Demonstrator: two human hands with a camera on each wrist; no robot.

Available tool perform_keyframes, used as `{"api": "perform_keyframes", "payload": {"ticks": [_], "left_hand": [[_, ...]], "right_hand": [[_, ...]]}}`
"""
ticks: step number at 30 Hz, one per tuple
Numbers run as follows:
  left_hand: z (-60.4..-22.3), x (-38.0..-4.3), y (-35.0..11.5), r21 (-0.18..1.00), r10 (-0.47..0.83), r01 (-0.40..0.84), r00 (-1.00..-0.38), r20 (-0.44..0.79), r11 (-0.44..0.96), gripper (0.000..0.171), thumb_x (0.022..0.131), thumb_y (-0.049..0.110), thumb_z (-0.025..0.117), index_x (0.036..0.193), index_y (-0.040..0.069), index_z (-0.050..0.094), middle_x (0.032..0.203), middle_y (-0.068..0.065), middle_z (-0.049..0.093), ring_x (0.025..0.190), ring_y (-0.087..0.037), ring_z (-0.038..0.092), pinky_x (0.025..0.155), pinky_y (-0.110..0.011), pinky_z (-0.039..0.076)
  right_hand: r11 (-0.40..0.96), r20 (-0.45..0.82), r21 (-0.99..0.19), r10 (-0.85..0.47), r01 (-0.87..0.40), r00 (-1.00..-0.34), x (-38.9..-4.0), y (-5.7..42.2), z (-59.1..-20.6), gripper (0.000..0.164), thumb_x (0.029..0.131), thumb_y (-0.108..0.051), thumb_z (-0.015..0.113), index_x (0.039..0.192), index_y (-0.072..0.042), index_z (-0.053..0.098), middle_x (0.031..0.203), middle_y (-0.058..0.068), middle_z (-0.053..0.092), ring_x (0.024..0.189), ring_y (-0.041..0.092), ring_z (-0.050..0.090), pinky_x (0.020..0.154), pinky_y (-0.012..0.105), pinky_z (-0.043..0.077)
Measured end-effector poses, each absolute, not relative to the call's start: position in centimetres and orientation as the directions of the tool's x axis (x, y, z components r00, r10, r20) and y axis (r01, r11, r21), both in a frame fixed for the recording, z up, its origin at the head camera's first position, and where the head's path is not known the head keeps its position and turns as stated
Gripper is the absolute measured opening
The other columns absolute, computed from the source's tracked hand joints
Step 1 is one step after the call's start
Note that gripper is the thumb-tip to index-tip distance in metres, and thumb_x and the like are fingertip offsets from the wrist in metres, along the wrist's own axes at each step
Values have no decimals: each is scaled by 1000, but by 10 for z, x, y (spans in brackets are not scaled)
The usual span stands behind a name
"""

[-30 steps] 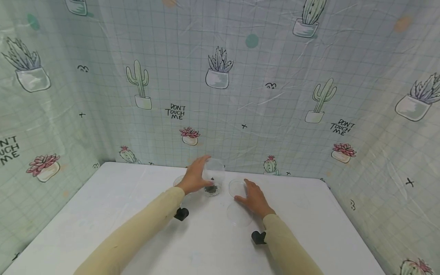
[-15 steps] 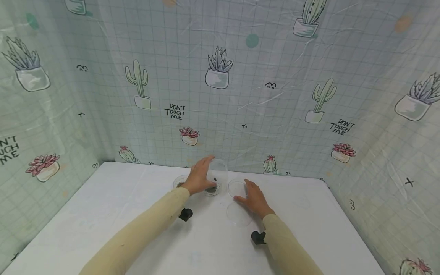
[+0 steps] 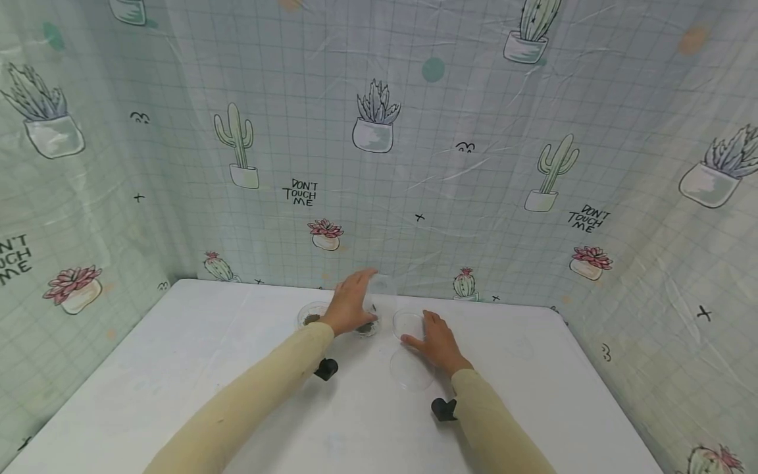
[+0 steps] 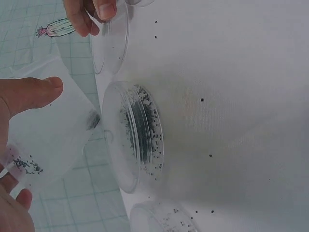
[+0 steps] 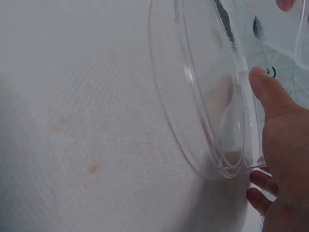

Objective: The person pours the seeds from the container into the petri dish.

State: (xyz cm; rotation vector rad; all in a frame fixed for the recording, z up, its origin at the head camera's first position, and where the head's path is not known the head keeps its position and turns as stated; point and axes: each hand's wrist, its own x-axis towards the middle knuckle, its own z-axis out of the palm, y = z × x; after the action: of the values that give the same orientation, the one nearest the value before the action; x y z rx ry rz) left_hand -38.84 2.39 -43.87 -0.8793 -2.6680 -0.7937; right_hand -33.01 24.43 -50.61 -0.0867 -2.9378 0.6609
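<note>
My left hand pinches a clear plastic bag between thumb and fingers; dark grains lie in its corners. The bag hangs tilted over a clear petri dish holding a heap of black grains. Left of that, a second petri dish also contains dark grains, and my left forearm partly covers it. My right hand holds a third petri dish by its side, thumb and fingers on its rim; few or no grains show in it. Nearer me lies a clear round lid or dish.
Several stray black grains, one a lone grain, are scattered on the white table. A cactus-print curtain rises behind the table and along both sides. A black wrist mount sits under each forearm.
My left hand has shifted slightly right with the bag, uncovering more of the left petri dish. My right hand has stayed nearly still at its dish.
</note>
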Motion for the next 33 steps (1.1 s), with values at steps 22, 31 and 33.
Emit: {"api": "perform_keyframes", "payload": {"ticks": [22,31,33], "left_hand": [[-443,-389,45,301,561,684,-723,403,665,93,63,20,84,140,23,32,141,-1,38,132,-22,34,105,-47,31],[-441,-385,53,130,636,738,-645,424,662,93,63,19,84,140,23,31,140,-1,38,132,-19,33,105,-45,32],[-440,-384,54,88,654,748,-625,426,658,93,63,19,84,140,22,32,139,-2,39,132,-19,33,106,-45,32]], "right_hand": [[915,116,-402,79,27,-990,-332,245,-510,89,76,-55,64,138,1,34,138,19,42,126,35,41,103,49,37],[915,107,-401,80,30,-991,-333,245,-510,89,76,-56,64,138,0,34,138,19,42,126,34,41,104,48,37],[916,106,-400,80,31,-991,-333,245,-510,89,76,-56,63,138,0,34,138,19,42,127,34,41,104,49,36]]}}
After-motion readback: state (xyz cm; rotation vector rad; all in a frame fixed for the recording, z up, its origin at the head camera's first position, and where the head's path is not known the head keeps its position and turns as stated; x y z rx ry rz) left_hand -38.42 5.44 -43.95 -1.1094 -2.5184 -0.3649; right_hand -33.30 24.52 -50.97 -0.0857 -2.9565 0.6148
